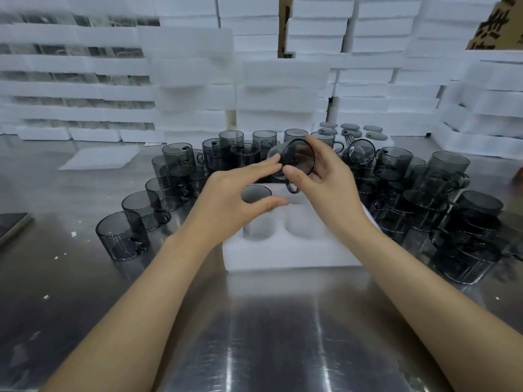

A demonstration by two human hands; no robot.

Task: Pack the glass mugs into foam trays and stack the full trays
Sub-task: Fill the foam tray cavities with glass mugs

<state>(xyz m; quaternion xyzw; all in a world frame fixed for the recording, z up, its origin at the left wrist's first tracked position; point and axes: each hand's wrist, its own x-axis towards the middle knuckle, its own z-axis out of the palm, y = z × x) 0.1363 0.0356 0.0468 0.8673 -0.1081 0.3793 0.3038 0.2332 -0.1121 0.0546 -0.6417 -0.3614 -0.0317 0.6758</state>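
Barely started on this tray (283,250); one seated mug (256,193) in the back-left pocket; right hand (331,179) grips a tilted mug (300,157) just above; left hand (237,193) spread, fingertips touching it; plenty of loose mugs (124,233) left; stacks (283,89) behind.

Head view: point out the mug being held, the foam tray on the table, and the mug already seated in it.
held mug (300,157), head view, glass body.
foam tray (283,251), head view, front wall.
seated mug (256,193), head view, top face.
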